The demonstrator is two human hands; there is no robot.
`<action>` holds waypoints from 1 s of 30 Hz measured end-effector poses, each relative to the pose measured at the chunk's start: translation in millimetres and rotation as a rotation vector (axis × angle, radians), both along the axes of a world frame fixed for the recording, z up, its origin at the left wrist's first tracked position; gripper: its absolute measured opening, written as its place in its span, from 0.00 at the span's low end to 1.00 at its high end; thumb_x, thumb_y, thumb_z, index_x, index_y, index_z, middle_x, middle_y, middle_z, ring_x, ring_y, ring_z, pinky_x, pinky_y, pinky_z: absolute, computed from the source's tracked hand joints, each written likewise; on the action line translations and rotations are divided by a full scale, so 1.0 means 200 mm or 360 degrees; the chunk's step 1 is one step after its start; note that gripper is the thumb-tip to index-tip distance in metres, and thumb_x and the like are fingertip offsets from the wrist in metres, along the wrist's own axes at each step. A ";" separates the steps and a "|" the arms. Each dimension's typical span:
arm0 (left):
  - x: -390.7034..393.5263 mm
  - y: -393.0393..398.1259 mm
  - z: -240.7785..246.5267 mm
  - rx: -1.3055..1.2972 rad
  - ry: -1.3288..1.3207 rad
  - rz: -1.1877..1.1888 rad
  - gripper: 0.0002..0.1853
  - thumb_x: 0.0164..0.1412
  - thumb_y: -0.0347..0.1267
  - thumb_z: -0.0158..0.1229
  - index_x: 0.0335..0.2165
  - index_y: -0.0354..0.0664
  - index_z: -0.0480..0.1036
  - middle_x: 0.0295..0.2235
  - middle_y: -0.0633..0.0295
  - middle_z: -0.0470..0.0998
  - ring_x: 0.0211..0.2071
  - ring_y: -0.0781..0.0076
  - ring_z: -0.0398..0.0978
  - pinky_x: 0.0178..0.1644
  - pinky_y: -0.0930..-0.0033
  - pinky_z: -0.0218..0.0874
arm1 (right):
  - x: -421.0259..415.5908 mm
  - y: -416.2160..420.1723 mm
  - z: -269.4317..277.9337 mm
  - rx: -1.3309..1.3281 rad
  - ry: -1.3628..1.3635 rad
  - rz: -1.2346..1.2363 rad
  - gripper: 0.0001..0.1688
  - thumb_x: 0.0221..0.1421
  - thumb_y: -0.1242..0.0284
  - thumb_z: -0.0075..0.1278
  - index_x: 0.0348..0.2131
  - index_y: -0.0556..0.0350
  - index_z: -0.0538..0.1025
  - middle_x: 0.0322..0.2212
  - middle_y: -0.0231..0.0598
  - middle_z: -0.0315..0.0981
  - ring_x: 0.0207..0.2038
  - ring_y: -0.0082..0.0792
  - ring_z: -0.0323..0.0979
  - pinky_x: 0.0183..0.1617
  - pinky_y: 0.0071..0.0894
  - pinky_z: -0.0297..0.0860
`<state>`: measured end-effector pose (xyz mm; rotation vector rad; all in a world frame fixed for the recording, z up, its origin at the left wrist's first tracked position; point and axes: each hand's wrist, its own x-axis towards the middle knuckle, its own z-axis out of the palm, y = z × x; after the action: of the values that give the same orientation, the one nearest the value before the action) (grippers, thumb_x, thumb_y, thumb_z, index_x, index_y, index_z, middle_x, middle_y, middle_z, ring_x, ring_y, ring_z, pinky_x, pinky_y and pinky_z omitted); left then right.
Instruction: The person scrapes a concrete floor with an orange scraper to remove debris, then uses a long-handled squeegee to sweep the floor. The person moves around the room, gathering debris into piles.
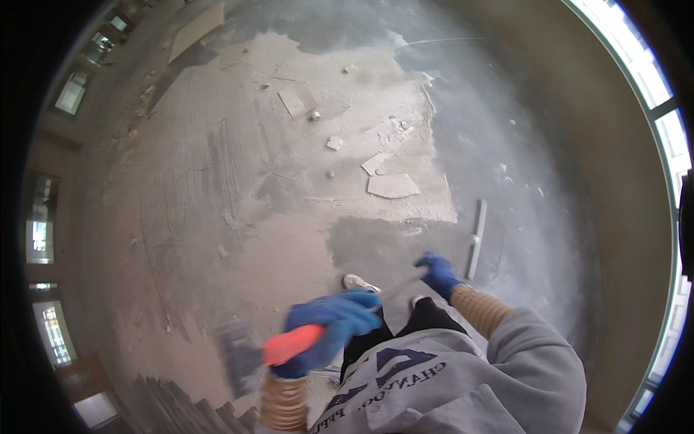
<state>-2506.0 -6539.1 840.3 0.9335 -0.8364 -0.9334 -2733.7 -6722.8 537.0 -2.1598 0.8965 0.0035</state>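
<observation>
My left hand (333, 331), in a blue glove, grips the red-orange handle (293, 344) of a tool. Beyond the handle is a wide dark shape (238, 355), blurred by motion, perhaps its blade or bristles. My right hand (440, 275), also gloved in blue, hangs in front of my right leg with its fingers bent. A thin pale strip (401, 286) runs blurred between the two hands; whether the right fingers hold it is unclear. On the floor just beyond my right hand lies a long grey bar (477, 238) with a small pale fitting midway.
Pale dust and plaster coat part of the grey concrete floor (379, 241). Flat broken board pieces (393, 185), a small square chip (334, 142) and rubble lie ahead. A wall with bright windows (623, 49) stands right. My shoe (359, 282) shows below.
</observation>
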 end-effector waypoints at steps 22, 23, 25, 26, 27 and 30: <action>0.75 0.21 0.91 0.0725 -0.1674 0.0148 0.20 0.63 0.38 0.41 0.27 0.31 0.69 0.31 0.49 0.77 0.36 0.46 0.76 0.49 0.46 0.65 | 2.13 0.72 0.50 0.0519 -0.0810 0.0811 0.09 0.39 0.73 0.51 0.27 0.45 0.76 0.29 0.39 0.72 0.38 0.46 0.69 0.42 0.44 0.66; 0.76 0.17 0.90 0.0665 -0.1588 0.0194 0.19 0.63 0.37 0.42 0.27 0.31 0.69 0.31 0.49 0.77 0.37 0.47 0.76 0.49 0.47 0.65 | 2.06 0.64 0.56 0.0447 -0.0858 0.0806 0.08 0.41 0.72 0.50 0.27 0.44 0.76 0.29 0.40 0.71 0.38 0.46 0.69 0.41 0.45 0.67; 0.76 0.11 0.85 0.0551 -0.1326 0.0322 0.17 0.62 0.36 0.44 0.28 0.31 0.70 0.32 0.49 0.78 0.38 0.49 0.76 0.50 0.49 0.64 | 1.80 0.41 0.66 0.0318 -0.0763 0.0815 0.10 0.40 0.70 0.55 0.30 0.45 0.75 0.29 0.40 0.71 0.38 0.47 0.68 0.41 0.45 0.66; 0.76 0.06 0.80 0.0495 -0.1170 0.0365 0.16 0.62 0.35 0.45 0.28 0.31 0.71 0.33 0.49 0.78 0.39 0.50 0.76 0.50 0.51 0.64 | 1.64 0.24 0.67 0.0318 -0.0662 0.0778 0.14 0.39 0.71 0.58 0.31 0.45 0.76 0.29 0.41 0.70 0.38 0.48 0.68 0.41 0.45 0.66; 0.75 -0.02 0.75 0.0433 -0.1004 0.0400 0.15 0.62 0.34 0.45 0.29 0.31 0.71 0.34 0.50 0.78 0.39 0.51 0.75 0.50 0.52 0.64 | 1.49 0.05 0.67 0.0317 -0.0430 0.0797 0.16 0.38 0.73 0.59 0.33 0.45 0.76 0.31 0.41 0.71 0.39 0.47 0.68 0.43 0.44 0.65; 0.72 -0.38 0.46 0.0376 -0.0514 0.0415 0.13 0.61 0.32 0.48 0.30 0.31 0.72 0.35 0.50 0.78 0.41 0.53 0.75 0.51 0.55 0.64 | 1.01 -0.53 0.55 0.0154 -0.0080 0.0549 0.14 0.42 0.71 0.53 0.34 0.48 0.77 0.31 0.45 0.73 0.39 0.50 0.68 0.45 0.45 0.65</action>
<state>-2362.6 -6615.9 932.6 1.3892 -0.8601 -0.6714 -2531.9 -6828.6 647.0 -2.1865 0.4770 0.1594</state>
